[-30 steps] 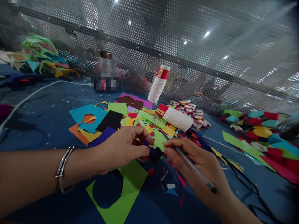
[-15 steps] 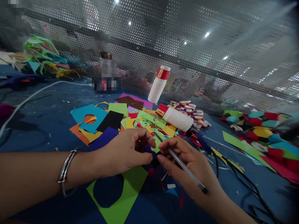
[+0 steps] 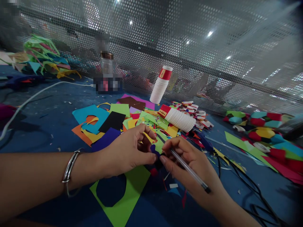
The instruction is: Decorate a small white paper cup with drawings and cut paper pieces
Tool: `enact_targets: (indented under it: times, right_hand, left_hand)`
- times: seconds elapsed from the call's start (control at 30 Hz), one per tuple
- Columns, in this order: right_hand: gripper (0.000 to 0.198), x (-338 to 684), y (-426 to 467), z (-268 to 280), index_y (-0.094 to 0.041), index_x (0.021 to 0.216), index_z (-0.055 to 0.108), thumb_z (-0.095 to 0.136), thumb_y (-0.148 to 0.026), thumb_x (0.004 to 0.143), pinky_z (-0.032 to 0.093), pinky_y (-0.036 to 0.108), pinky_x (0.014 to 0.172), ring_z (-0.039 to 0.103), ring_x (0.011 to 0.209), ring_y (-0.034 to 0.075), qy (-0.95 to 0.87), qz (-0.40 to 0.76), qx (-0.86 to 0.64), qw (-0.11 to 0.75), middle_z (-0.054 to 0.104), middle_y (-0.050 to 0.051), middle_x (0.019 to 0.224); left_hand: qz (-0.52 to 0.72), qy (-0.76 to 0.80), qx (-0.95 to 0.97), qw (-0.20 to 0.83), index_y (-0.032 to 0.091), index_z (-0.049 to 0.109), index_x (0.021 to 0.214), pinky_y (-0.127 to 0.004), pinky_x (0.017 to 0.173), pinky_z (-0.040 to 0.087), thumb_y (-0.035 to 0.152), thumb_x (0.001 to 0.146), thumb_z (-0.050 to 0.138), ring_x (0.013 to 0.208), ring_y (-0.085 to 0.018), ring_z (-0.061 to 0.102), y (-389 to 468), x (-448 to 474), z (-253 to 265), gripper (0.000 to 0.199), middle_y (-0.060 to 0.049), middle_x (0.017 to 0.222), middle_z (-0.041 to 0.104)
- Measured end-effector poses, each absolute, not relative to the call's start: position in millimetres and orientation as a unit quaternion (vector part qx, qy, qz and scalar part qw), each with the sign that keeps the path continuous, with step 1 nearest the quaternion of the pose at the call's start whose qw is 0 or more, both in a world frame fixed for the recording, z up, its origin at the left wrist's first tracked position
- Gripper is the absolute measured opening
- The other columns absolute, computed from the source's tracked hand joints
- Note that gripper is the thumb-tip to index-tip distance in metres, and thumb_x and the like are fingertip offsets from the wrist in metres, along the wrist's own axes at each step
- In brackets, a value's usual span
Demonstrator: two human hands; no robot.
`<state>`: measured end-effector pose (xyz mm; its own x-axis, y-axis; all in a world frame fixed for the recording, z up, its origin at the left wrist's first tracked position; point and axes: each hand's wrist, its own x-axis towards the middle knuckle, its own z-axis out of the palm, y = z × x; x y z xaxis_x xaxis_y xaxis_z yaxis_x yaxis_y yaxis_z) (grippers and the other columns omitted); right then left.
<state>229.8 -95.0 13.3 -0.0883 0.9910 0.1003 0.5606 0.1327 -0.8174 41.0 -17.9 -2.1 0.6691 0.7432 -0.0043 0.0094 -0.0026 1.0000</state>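
My left hand (image 3: 127,149), with a silver bangle at the wrist, is closed in a pinch on a small dark blue paper piece (image 3: 155,150). My right hand (image 3: 196,168) is closed around a clear pen (image 3: 189,170) with a black end. Its thumb and fingertips meet the dark piece's right side, where it looks black. The piece is partly hidden by the fingers. Below my left hand lies a green sheet (image 3: 136,186) with a large rounded hole. A blue-purple sheet (image 3: 105,140) and a black sheet (image 3: 112,122) lie just beyond that hand.
Coloured paper scraps (image 3: 149,121) cover the table's middle. One stack of paper cups (image 3: 159,88) stands upright; another cup stack (image 3: 181,119) lies on its side. Black cables (image 3: 243,183) run at right, a white cable (image 3: 35,93) at left. Behind rises a perforated metal screen (image 3: 142,34).
Both hands stay close together with the pen and the dark piece. More of the blue part shows between the fingers now. The view has shifted slightly.
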Motion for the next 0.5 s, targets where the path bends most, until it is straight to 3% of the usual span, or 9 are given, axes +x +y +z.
enact_targets:
  times: [0.2, 0.37, 0.5]
  right_hand:
    - [0.011, 228, -106, 18, -0.024, 0.097, 0.055, 0.063, -0.026, 0.090, 0.044, 0.019, 0.050, 0.051, 0.059, 0.010, -0.641, 0.337, -0.598, 0.344, 0.056, -0.005, 0.072]
    - [0.011, 226, -129, 13, -0.025, 0.096, 0.056, 0.063, -0.030, 0.089, 0.045, 0.019, 0.046, 0.052, 0.053, 0.012, -0.615, 0.330, -0.644, 0.313, 0.055, -0.005, 0.066]
    - [0.009, 223, -148, -2, -0.026, 0.089, 0.057, 0.064, -0.029, 0.084, 0.042, 0.019, 0.044, 0.053, 0.050, 0.012, -0.610, 0.267, -0.677, 0.314, 0.055, -0.005, 0.062]
  left_hand:
    - [0.275, 0.289, 0.646, 0.651, 0.023, 0.041, 0.114, -0.029, 0.066, 0.048, 0.021, 0.070, 0.077, 0.071, -0.011, 0.058, -18, 36, -3, 0.057, 0.002, 0.095, 0.056]
    - [0.346, 0.272, 0.699, 0.563, 0.022, 0.046, 0.110, -0.032, 0.078, 0.052, 0.020, 0.083, 0.067, 0.091, -0.016, 0.059, -24, 29, 5, 0.035, -0.001, 0.100, 0.056]
    - [0.355, 0.261, 0.758, 0.482, 0.022, 0.051, 0.103, -0.030, 0.078, 0.051, 0.015, 0.086, 0.061, 0.084, -0.013, 0.058, -33, 25, 14, 0.021, 0.001, 0.096, 0.058]
